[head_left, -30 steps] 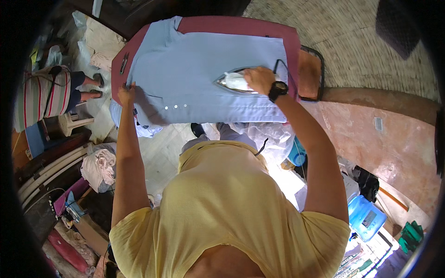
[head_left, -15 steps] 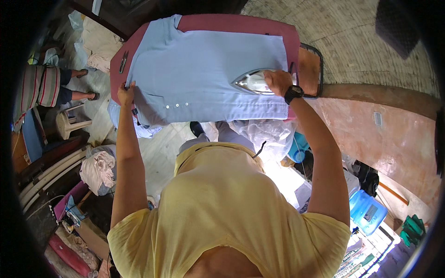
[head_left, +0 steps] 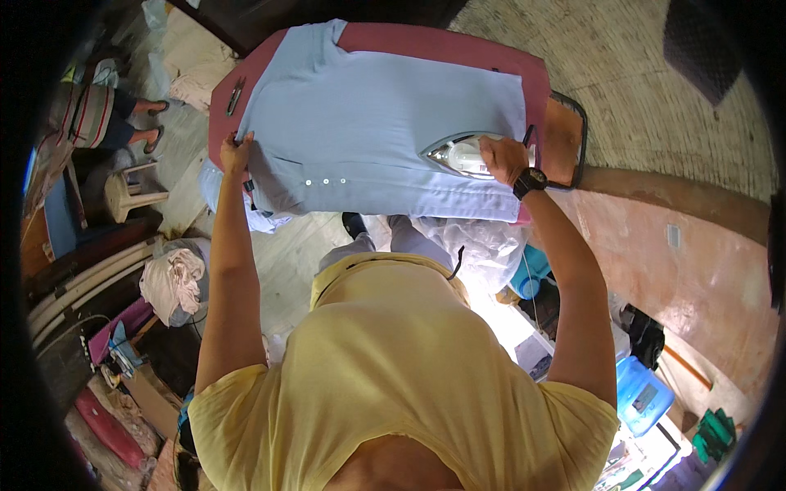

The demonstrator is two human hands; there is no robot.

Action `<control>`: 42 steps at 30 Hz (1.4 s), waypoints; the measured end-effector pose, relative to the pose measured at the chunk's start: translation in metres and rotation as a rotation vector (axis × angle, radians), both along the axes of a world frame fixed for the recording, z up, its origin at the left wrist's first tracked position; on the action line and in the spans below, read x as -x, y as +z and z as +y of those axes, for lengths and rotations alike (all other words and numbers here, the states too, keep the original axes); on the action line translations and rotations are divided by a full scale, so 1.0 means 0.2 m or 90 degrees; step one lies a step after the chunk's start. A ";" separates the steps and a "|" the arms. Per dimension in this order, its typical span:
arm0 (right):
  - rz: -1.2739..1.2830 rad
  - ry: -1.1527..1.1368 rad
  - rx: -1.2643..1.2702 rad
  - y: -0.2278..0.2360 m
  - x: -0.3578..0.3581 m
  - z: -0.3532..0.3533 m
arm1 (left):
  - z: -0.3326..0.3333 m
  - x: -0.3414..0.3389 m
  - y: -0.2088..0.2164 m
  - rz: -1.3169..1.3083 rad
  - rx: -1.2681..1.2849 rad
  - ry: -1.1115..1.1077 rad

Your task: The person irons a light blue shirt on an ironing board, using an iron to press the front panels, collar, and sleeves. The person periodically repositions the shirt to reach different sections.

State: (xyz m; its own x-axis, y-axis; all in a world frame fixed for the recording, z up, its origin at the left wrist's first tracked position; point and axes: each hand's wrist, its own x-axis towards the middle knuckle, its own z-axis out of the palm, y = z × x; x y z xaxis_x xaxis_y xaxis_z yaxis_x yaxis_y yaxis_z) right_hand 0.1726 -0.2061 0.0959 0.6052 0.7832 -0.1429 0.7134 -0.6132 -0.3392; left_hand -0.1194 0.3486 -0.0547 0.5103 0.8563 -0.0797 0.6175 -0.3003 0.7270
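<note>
A light blue buttoned shirt [head_left: 377,106] lies spread over a maroon ironing board [head_left: 458,39]. My right hand [head_left: 505,159] is wrapped round the handle of a steam iron [head_left: 455,154], whose soleplate rests on the shirt near its right end, tip pointing left. At the shirt's left edge, my left hand [head_left: 236,154] has its fingers closed on the fabric. White buttons run along the shirt's near side. A small dark clip-like item [head_left: 235,96] lies on the board's left end, beyond my left hand.
Pale bluish cloth [head_left: 214,192] hangs below the board's left end. A plastic stool [head_left: 129,193] and another person's legs [head_left: 146,124] are at the left. Clear plastic wrapping [head_left: 479,245] sits under the board, and a blue water jug [head_left: 643,394] stands at lower right.
The whole view has shifted slightly, so the board appears farther right. The iron stays near the same part of the shirt, and my left hand remains at the left edge.
</note>
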 end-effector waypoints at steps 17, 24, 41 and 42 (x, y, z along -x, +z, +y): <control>-0.004 0.083 -0.053 0.08 0.40 0.71 | -0.04 -0.06 0.06 0.051 -0.029 0.054; 0.095 0.091 -0.082 0.11 0.47 0.90 | -0.07 -0.02 0.04 0.021 -0.102 0.042; 0.137 -0.257 -0.042 0.08 -0.04 0.47 | -1.08 -0.66 0.38 -0.220 -0.298 -0.306; 0.143 -0.321 -0.034 0.07 -0.07 0.47 | -1.14 -0.68 0.38 -0.224 -0.275 -0.319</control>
